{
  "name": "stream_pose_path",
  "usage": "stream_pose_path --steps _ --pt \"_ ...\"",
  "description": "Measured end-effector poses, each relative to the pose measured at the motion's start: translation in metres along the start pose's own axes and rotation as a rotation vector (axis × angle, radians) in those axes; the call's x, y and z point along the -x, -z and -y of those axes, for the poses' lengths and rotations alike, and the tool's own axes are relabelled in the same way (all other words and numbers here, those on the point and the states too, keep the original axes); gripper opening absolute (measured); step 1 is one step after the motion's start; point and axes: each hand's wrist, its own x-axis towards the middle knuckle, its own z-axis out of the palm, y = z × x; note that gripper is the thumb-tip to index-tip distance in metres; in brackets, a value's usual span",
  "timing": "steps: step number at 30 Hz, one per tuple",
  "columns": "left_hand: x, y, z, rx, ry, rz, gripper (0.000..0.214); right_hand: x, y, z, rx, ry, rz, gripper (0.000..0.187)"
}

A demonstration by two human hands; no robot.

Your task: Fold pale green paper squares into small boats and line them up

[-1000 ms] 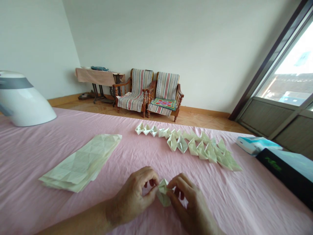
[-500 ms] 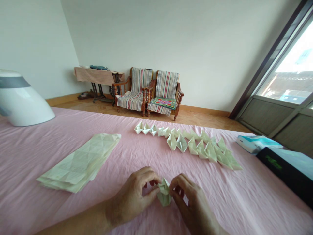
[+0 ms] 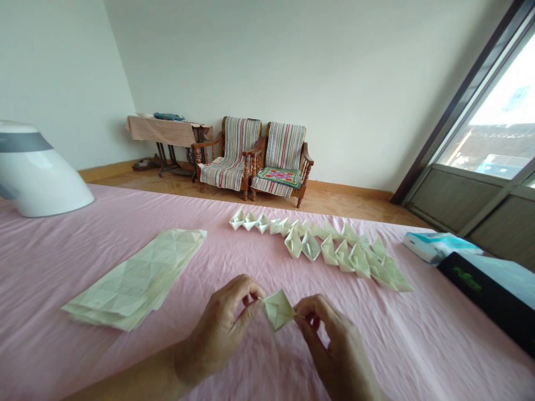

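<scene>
A small pale green folded paper piece is stretched between both hands just above the pink cloth. My left hand pinches its left corner with thumb and forefinger. My right hand pinches its right corner, fingers curled. Further back lies a row of several finished folded paper boats. To the left rests a stack of creased pale green sheets.
A white and grey appliance stands at the far left of the cloth. A teal and white box and a black box lie at the right. Two striped wooden armchairs and a side table stand by the far wall.
Both hands have lifted slightly and drawn apart, pulling the folded paper open from a squashed lump into a flat diamond shape.
</scene>
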Motion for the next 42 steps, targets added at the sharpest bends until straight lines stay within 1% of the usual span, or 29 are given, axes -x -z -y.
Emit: stream_pose_path --steps 2,4,8,12,17,24,30,32,34,35,37,39,41,42 --pt "0.0 0.002 0.0 -0.002 -0.009 -0.066 0.012 -0.001 0.002 0.001 -0.026 0.025 -0.055 0.011" --pt "-0.001 0.004 -0.002 0.01 -0.012 -0.103 0.01 -0.002 0.004 0.003 -0.049 0.054 -0.094 0.012" --pt "-0.002 0.005 -0.005 0.05 0.014 -0.128 0.009 -0.002 0.004 0.006 -0.074 0.064 -0.139 0.014" --pt "-0.001 0.005 -0.006 0.092 0.074 -0.161 0.009 -0.004 0.006 0.009 -0.079 0.074 -0.179 0.014" --pt "0.001 0.003 -0.004 0.141 0.118 -0.196 0.01 -0.004 0.009 0.009 -0.065 0.062 -0.195 0.014" --pt "0.002 0.005 -0.005 0.173 0.149 -0.226 0.012 0.001 0.007 0.007 -0.075 0.009 -0.231 0.014" --pt "0.002 0.004 -0.005 0.201 0.152 -0.246 0.013 0.001 0.006 0.008 -0.1 -0.009 -0.233 0.015" --pt "0.002 0.004 -0.005 0.239 0.151 -0.223 0.01 0.001 0.005 0.008 -0.121 -0.025 -0.221 0.016" --pt "0.001 0.004 -0.005 0.284 0.131 -0.154 0.006 0.0 0.005 0.008 -0.14 -0.042 -0.194 0.017" --pt "0.0 0.005 -0.005 0.291 0.113 -0.108 0.008 0.0 0.004 0.007 -0.148 -0.05 -0.177 0.016" --pt "-0.001 0.004 -0.005 0.255 0.076 0.004 0.01 -0.001 0.004 0.006 -0.151 -0.076 -0.155 0.014" --pt "-0.002 0.003 -0.004 0.18 0.073 0.107 0.009 -0.001 0.003 0.003 -0.113 -0.114 -0.139 0.012" --pt "-0.002 0.001 -0.002 0.127 0.108 0.165 0.017 -0.001 0.002 0.001 -0.031 -0.152 -0.095 0.011" --pt "-0.002 0.0 0.0 0.111 0.126 0.172 0.024 -0.001 0.002 0.0 0.013 -0.163 -0.064 0.011"
